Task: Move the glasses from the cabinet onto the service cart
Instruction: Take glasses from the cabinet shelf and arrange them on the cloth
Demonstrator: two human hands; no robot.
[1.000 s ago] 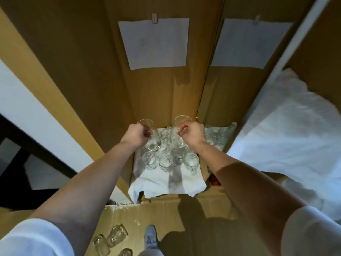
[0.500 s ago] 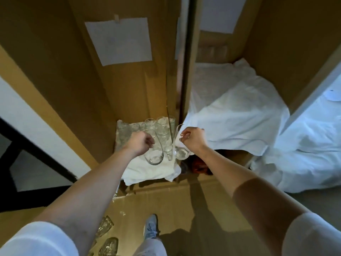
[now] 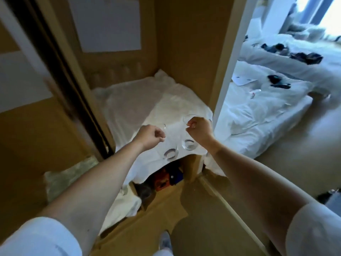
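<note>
Holding one glass in each hand above the white cloth (image 3: 147, 108), spread over what is most likely the service cart, its top hidden beneath. Left hand (image 3: 150, 134) curled tight round the rim end of the left glass (image 3: 170, 154). Right hand (image 3: 200, 129) curled too, thumb and fingers pinching the rim of the right glass (image 3: 189, 145). Both hanging from the grip with the long axis near upright, mouth up at the fingers, base down towards the cloth and drawn a little towards the body. Contact between bases and cloth impossible to judge through the blur; probably just above it. Side by side, near each other but apart, the left base slightly closer to the front edge of the cloth. Key relation for the coming move: bare cloth straight below each grip, nothing standing in the way, so seemingly little more to do than lower and let go. Right hand nearer the right edge of the cloth, left hand nearer the cabinet (image 3: 36, 145). Both glasses seemingly empty. No other glass visible on the cloth. Below its front edge, an open space holding orange and blue things (image 3: 162, 179), too blurred to name. Low on the cabinet side, only a blurred pale rag (image 3: 70, 174); no glasses to be made out there.
</note>
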